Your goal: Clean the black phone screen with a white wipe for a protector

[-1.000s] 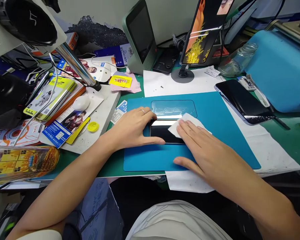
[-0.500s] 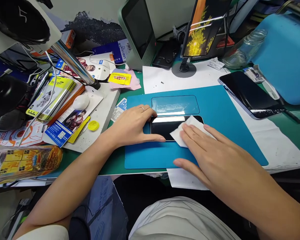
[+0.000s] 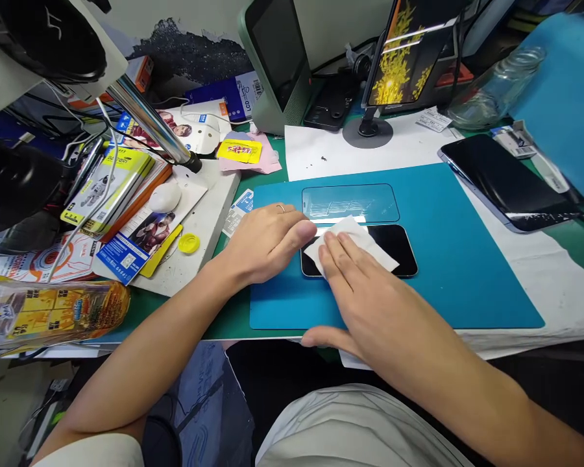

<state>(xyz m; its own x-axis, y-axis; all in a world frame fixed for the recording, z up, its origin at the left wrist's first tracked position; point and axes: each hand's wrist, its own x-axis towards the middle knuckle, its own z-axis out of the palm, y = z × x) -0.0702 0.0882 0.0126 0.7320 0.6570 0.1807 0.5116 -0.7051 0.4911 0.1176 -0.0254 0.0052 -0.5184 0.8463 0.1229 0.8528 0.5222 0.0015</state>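
A dark-screened smartphone (image 3: 403, 253) lies flat on the blue mat (image 3: 467, 259). My right hand (image 3: 365, 292) holds a white wipe (image 3: 355, 232) under its flat fingers and presses it over the left and middle of the screen; its thumb sticks out to the left, off the phone. Beside the phone's left end is my left hand (image 3: 272, 243), its thumb raised clear of the screen near the index finger. Its other fingertips are hidden, so contact with the phone cannot be made out. Just behind the phone, a clear black-edged screen protector (image 3: 350, 200) rests on the mat.
A second, larger phone (image 3: 506, 181) lies at the right near a glass jar (image 3: 501, 91). Behind the mat stands a lit screen on a stand (image 3: 367, 133). To the left are boxes (image 3: 111, 181), a white computer mouse (image 3: 164, 196), a yellow cap (image 3: 189, 243) and a drink bottle (image 3: 53, 314).
My right hand has slid the wipe left across the screen, uncovering its right end. My left thumb has lifted off the phone's near edge. The view has shifted slightly.
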